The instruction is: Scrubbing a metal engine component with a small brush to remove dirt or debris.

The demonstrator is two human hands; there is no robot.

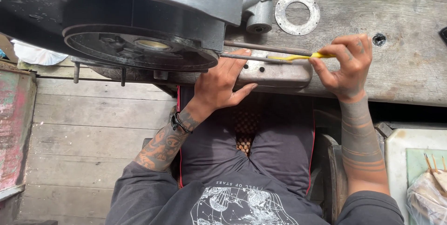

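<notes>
A large grey metal engine casing point(139, 15) lies on a worn wooden bench point(400, 66), with a dark round plate point(139, 48) on its underside and long studs point(265, 47) sticking out to the right. My left hand point(221, 83) rests flat against the casing's lower metal part point(279, 73), fingers apart, holding nothing. My right hand point(347, 64) grips a thin yellow-handled tool point(298, 57), its tip pointing left toward the studs.
A flat metal ring point(297, 13) lies on the bench behind the studs, and a bolt hole point(379, 39) shows further right. Wooden floor planks point(93, 127) lie below left. A white tray point(405, 160) with a plastic bag point(428, 192) sits at lower right.
</notes>
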